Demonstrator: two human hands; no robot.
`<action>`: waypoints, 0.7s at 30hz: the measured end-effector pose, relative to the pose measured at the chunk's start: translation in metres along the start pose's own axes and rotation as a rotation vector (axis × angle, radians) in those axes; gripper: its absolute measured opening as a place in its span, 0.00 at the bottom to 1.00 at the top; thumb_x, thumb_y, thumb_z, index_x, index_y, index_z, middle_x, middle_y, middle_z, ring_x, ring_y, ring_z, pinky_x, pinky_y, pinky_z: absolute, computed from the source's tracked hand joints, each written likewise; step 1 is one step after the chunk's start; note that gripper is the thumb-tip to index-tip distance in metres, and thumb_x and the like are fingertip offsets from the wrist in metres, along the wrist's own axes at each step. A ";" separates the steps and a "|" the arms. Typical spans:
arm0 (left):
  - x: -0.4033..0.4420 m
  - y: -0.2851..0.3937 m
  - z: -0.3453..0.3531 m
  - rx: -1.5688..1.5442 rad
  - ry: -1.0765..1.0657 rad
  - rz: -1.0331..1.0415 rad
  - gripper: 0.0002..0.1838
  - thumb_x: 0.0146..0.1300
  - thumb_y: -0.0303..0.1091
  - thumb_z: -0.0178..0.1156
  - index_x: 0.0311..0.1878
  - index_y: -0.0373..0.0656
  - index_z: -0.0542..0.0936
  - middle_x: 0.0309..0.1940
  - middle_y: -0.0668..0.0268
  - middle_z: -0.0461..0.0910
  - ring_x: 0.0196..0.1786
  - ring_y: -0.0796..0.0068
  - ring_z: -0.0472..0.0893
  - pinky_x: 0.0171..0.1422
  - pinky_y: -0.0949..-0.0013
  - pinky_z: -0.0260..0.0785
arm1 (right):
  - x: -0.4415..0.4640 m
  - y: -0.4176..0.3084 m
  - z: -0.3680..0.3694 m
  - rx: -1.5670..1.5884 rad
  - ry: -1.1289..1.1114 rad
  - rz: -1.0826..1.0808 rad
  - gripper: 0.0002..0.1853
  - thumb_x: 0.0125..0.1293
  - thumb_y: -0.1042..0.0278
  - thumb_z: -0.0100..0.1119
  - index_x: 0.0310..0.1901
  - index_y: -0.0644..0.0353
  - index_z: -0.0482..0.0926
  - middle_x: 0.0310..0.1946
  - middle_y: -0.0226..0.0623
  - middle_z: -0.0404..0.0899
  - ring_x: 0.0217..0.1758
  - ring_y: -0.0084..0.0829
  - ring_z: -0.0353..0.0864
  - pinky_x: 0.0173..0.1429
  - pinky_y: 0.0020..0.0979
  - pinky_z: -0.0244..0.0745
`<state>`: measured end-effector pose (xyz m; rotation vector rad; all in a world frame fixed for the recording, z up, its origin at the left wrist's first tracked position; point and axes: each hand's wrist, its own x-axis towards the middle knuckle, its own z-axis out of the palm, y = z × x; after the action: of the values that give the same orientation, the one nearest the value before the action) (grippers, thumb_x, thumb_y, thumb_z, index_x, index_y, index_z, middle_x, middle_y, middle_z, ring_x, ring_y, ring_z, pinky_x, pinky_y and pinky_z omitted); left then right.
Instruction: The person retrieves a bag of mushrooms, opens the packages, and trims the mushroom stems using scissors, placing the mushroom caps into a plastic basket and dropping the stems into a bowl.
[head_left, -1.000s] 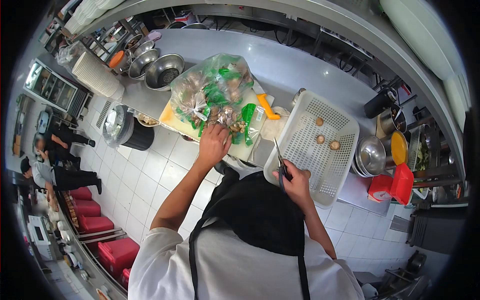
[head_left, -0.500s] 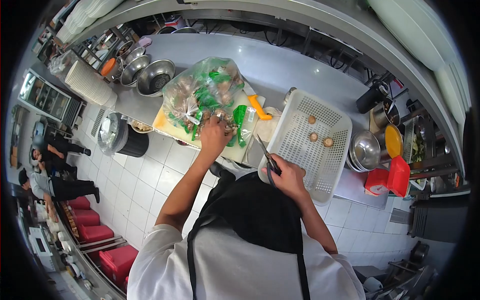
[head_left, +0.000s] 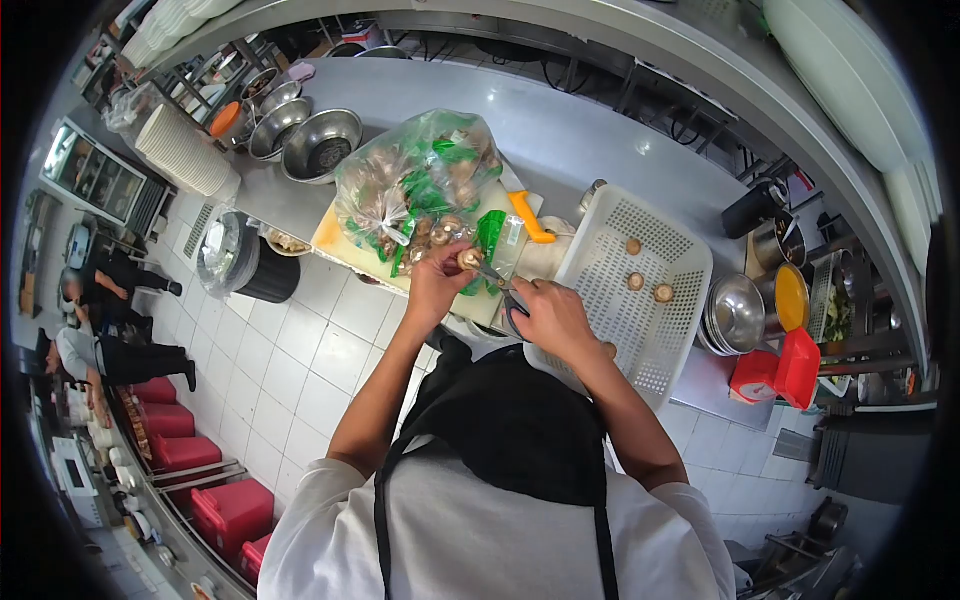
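My left hand (head_left: 437, 282) grips a mushroom (head_left: 469, 259) above the front of the cutting board (head_left: 335, 241). My right hand (head_left: 548, 315) is closed round dark-handled scissors (head_left: 515, 303), whose blades reach left to the mushroom. Behind my left hand, a clear plastic bag (head_left: 420, 165) with green markings holds many mushrooms, and more lie loose at its front. To the right, a white perforated basket (head_left: 640, 340) has several mushrooms in it. A yellow-orange handle (head_left: 532, 218) lies between the bag and the basket.
Metal bowls (head_left: 322, 146) stand at the back left, near stacked white containers (head_left: 187, 150). A lined black bin (head_left: 270, 268) is below the counter's left edge. Right of the basket are more bowls (head_left: 737, 312) and a red scale (head_left: 754, 377). Two people are far left.
My left hand has picked up a mushroom from the loose ones and drawn it rightward. My right hand has moved left and up, bringing the scissors' blades to it.
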<state>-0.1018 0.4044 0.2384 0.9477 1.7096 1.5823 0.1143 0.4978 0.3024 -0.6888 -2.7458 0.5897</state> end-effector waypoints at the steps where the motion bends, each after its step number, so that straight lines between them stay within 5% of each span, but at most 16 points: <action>1: 0.000 -0.001 -0.003 0.010 -0.006 -0.016 0.25 0.57 0.16 0.71 0.60 0.35 0.82 0.42 0.63 0.89 0.42 0.80 0.86 0.50 0.74 0.80 | 0.002 0.000 0.002 -0.025 -0.010 -0.010 0.24 0.58 0.60 0.70 0.55 0.62 0.81 0.34 0.45 0.84 0.39 0.46 0.86 0.44 0.44 0.82; 16: 0.008 -0.009 -0.016 0.055 -0.053 -0.121 0.24 0.56 0.18 0.73 0.58 0.31 0.82 0.40 0.63 0.88 0.41 0.79 0.86 0.48 0.74 0.80 | 0.025 0.003 0.027 0.025 -0.166 0.008 0.22 0.63 0.57 0.68 0.51 0.67 0.82 0.28 0.51 0.84 0.36 0.49 0.87 0.41 0.46 0.81; 19: 0.009 -0.004 -0.014 0.240 0.004 -0.040 0.23 0.55 0.21 0.74 0.55 0.32 0.83 0.36 0.62 0.88 0.37 0.79 0.85 0.44 0.73 0.79 | 0.036 -0.001 0.021 0.349 -0.271 0.176 0.24 0.65 0.51 0.69 0.47 0.67 0.82 0.24 0.45 0.83 0.28 0.40 0.86 0.31 0.40 0.78; 21: 0.011 -0.005 -0.013 0.326 0.049 0.013 0.22 0.54 0.24 0.75 0.53 0.33 0.84 0.34 0.62 0.88 0.35 0.79 0.85 0.41 0.73 0.78 | 0.039 0.004 0.029 0.842 -0.400 0.424 0.24 0.66 0.47 0.70 0.46 0.64 0.82 0.21 0.35 0.79 0.23 0.29 0.80 0.26 0.31 0.73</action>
<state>-0.1186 0.4063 0.2347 1.0840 2.0406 1.3683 0.0724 0.5110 0.2806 -0.9786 -2.2738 1.9906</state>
